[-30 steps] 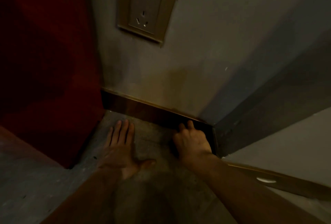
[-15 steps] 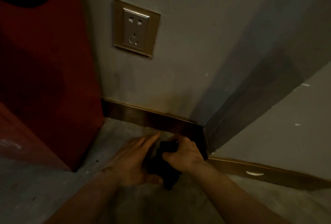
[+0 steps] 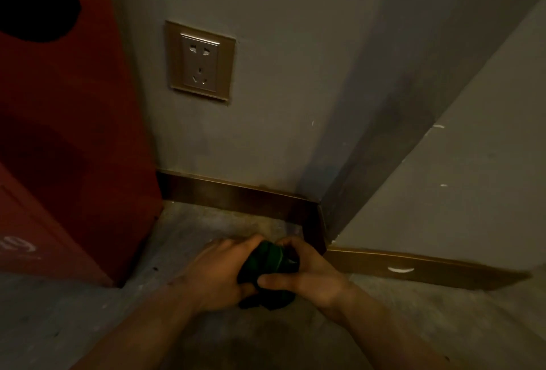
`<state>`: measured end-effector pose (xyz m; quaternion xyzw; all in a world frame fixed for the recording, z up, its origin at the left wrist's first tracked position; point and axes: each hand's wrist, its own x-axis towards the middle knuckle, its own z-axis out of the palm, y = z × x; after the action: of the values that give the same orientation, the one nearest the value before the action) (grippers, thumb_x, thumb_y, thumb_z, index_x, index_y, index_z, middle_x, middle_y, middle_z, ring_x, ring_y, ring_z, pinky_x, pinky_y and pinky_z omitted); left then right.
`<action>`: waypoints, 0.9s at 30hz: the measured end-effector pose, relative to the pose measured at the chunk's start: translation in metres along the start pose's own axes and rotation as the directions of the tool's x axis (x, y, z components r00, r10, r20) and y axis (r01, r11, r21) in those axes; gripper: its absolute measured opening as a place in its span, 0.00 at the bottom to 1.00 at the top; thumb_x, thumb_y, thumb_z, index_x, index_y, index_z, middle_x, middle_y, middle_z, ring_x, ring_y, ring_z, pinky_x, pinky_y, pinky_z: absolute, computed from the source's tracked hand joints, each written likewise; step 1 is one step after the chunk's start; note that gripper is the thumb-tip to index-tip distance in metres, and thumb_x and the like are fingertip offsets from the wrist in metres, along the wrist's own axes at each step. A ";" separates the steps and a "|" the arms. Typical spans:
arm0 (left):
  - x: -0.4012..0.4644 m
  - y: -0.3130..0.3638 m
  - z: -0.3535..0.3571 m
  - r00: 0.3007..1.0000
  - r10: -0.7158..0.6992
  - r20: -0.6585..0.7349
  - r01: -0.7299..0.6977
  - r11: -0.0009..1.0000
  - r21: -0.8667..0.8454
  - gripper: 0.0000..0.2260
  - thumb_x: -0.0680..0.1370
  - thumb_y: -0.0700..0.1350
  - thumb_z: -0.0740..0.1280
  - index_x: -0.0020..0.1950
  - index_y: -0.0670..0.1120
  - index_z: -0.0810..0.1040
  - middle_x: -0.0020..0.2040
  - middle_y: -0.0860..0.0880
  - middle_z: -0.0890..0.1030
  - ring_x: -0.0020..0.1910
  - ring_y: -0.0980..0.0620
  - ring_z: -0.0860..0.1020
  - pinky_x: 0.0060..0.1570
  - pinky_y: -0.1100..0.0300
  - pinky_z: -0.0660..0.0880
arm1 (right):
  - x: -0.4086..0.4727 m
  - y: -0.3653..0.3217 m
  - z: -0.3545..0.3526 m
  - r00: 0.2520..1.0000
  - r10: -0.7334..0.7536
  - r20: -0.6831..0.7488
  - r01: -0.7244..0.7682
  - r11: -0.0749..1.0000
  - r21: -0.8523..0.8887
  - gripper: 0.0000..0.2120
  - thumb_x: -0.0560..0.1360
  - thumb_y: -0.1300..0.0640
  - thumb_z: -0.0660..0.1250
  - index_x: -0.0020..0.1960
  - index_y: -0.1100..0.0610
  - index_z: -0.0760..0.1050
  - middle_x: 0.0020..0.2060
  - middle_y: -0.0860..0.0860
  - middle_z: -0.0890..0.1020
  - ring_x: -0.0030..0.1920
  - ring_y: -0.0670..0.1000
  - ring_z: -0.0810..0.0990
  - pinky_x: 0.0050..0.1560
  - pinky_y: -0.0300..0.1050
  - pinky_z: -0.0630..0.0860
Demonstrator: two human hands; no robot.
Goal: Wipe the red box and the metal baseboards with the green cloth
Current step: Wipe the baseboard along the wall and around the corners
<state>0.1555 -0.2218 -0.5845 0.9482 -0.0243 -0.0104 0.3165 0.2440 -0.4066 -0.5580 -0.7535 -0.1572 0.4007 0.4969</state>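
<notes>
The green cloth (image 3: 270,260) is bunched up between both hands, low over the floor and just in front of the wall corner. My left hand (image 3: 220,273) grips it from the left, and my right hand (image 3: 308,273) wraps it from the right with the thumb underneath. The red box (image 3: 74,139) stands tall at the left, against the wall. A brass-coloured metal baseboard (image 3: 236,196) runs along the wall foot behind my hands. A second baseboard (image 3: 413,269) continues to the right past the corner.
A metal-framed wall socket (image 3: 201,62) sits on the grey wall above the baseboard. The wall corner (image 3: 320,221) juts out just right of my hands. The concrete floor (image 3: 206,230) lies between the box and the corner. The light is dim.
My left hand has lifted off the floor, and my right hand has left the baseboard. Both have come together on the cloth, nearer me. The view has pulled back.
</notes>
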 end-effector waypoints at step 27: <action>0.011 -0.071 0.080 0.933 -0.337 -0.128 0.360 0.884 0.298 0.61 0.60 0.86 0.46 0.79 0.48 0.32 0.79 0.47 0.31 0.74 0.47 0.25 0.75 0.44 0.31 | 0.104 0.001 -0.004 0.841 -0.406 0.359 0.197 -0.388 -0.900 0.18 0.72 0.59 0.55 0.55 0.56 0.80 0.58 0.53 0.78 0.59 0.62 0.76 0.38 0.50 0.78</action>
<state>0.1669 -0.2136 -0.6913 0.9751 0.1568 -0.0286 0.1540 0.3124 -0.3429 -0.6047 -0.7882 -0.5752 -0.0901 -0.1993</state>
